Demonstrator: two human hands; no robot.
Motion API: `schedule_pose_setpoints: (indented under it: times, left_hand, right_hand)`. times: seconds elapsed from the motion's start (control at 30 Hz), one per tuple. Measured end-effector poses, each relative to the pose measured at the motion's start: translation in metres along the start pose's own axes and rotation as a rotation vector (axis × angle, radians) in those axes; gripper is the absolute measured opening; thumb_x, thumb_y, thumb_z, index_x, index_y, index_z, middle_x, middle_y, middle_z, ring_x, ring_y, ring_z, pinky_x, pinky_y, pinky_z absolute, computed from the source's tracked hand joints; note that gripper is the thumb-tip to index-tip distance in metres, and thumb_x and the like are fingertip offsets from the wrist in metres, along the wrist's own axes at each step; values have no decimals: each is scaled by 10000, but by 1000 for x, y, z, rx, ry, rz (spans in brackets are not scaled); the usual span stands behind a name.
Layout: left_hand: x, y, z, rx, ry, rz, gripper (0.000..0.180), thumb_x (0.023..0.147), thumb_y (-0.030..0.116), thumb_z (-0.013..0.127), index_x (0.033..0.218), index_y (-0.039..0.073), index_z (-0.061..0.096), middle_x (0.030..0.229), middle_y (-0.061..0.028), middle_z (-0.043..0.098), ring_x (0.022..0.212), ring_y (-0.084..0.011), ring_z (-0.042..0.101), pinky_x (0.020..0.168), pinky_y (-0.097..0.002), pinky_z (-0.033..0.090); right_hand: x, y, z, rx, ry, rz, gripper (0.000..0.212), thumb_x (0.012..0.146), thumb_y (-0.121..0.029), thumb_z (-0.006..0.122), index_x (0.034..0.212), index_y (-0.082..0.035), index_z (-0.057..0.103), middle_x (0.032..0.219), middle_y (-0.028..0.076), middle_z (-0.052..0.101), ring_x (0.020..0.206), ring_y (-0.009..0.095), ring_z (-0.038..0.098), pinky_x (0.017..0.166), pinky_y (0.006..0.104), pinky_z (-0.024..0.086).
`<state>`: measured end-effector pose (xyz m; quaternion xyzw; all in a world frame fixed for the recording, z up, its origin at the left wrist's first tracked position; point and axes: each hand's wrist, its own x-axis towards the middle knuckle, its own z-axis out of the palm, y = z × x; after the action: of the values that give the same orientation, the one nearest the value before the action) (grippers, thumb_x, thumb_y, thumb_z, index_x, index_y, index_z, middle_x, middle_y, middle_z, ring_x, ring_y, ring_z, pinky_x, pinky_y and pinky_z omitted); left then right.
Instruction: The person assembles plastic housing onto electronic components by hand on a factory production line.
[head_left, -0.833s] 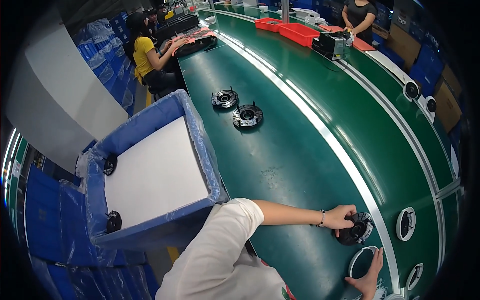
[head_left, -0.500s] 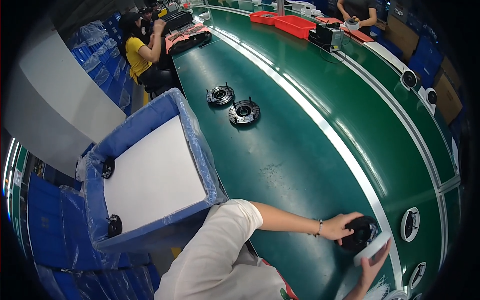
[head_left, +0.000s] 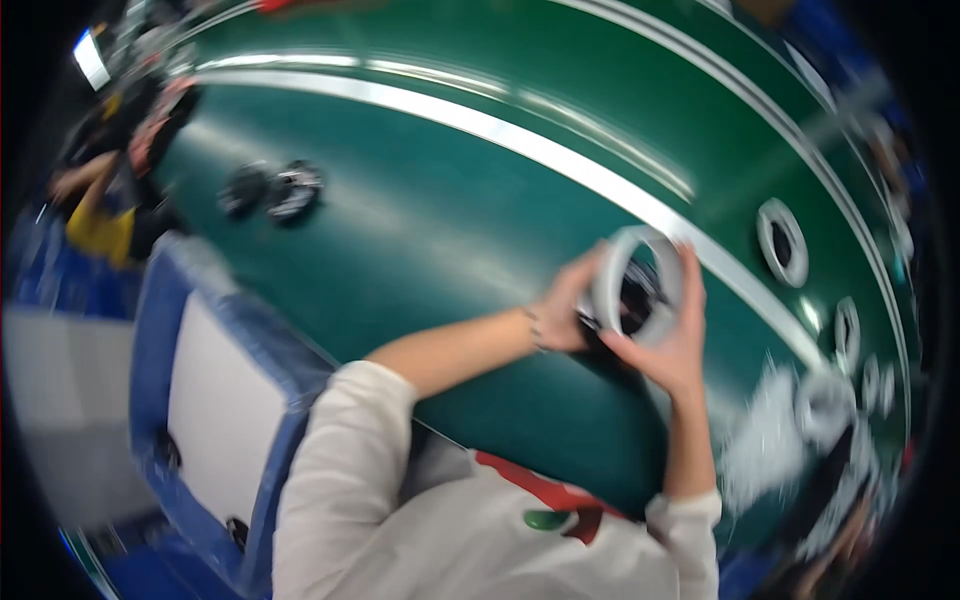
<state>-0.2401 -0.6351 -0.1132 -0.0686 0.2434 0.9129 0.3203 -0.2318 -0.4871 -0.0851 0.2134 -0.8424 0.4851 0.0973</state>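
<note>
Brought in front of the black part (head_left: 637,297) since the earlier frame, the white ring (head_left: 606,288), above the green bench (head_left: 440,250), is clamped in the right hand (head_left: 677,348); the left hand (head_left: 566,305) clasps the black part (probably, given the blur). Joining seems underway, next needing alignment.

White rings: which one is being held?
The ring gripped by the right hand, left hand alongside; the other rings lie farther right, apart from both hands.

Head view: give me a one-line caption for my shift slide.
Left hand and right hand hold a white ring and a black round part together over a green worktable.
</note>
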Motion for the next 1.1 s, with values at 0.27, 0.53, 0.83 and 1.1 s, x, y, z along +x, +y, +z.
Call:
schedule_pose_setpoints:
  times: [0.27,0.53,0.83,1.1]
  left_hand:
    - [7,16,1,-23,-39,-24,651,795,575,298,1176,58,400,1107,-135,486,1016,-253,482,882,-392,394]
    - [2,15,-11,-140,-57,-62,530,803,454,286,1116,59,452,1074,-130,503,969,-250,506,835,-398,429]
    - [8,14,-7,-98,-29,-39,518,815,444,278,1096,55,473,1049,-127,518,943,-242,519,815,-379,445]
    - [13,12,-10,-81,-62,-97,521,808,441,279,1131,68,446,1078,-124,501,983,-250,500,833,-410,428]
  right_hand:
    - [7,-10,1,-58,-52,102,1073,462,-329,790,1275,28,187,1197,209,344,1113,321,365,917,378,311]
    - [7,-15,3,-148,-117,-21,1086,436,-324,795,1270,22,192,1199,207,345,1120,338,332,917,402,302]
    - [8,-9,2,-146,-121,9,1089,431,-328,791,1274,15,193,1246,211,295,1160,350,286,944,402,273]
    - [12,0,-11,-93,-221,-108,1103,409,-329,794,1278,5,202,1271,190,287,1181,335,270,957,407,257]
